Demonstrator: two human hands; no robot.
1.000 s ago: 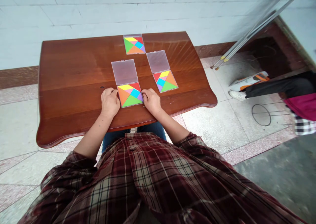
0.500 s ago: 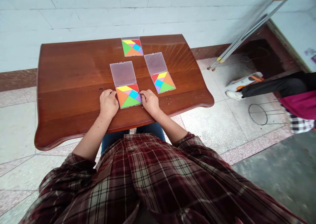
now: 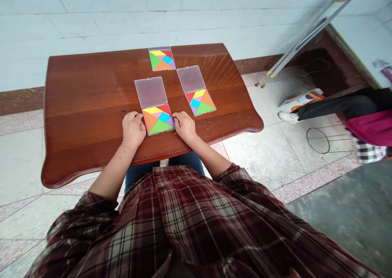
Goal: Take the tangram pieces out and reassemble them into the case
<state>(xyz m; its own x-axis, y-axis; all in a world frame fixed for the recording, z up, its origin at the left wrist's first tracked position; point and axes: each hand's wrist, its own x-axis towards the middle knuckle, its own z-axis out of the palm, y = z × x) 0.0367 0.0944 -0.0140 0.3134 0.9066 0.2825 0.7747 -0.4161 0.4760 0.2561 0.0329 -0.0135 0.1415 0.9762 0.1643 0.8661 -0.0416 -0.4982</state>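
An open clear case holding a coloured tangram (image 3: pixel 158 120) lies near the front of the brown wooden table (image 3: pixel 82 106), its lid (image 3: pixel 151 92) flat behind it. My left hand (image 3: pixel 132 128) is curled against the case's left edge. My right hand (image 3: pixel 184 125) is curled against its right edge, fingertips pinching the rim. A second open tangram case (image 3: pixel 200 102) lies to the right, with its lid (image 3: pixel 190 78) behind it. A third tangram case (image 3: pixel 161 59) sits at the table's far edge.
A tiled wall stands behind the table. On the floor to the right are a white and orange shoe (image 3: pixel 301 100), a person's dark trouser leg (image 3: pixel 337 104), a wire ring stand (image 3: pixel 318 139) and leaning metal poles (image 3: pixel 306 37).
Both hands have stayed at the sides of the near case. The view has drifted slightly, so the table appears a little further left.
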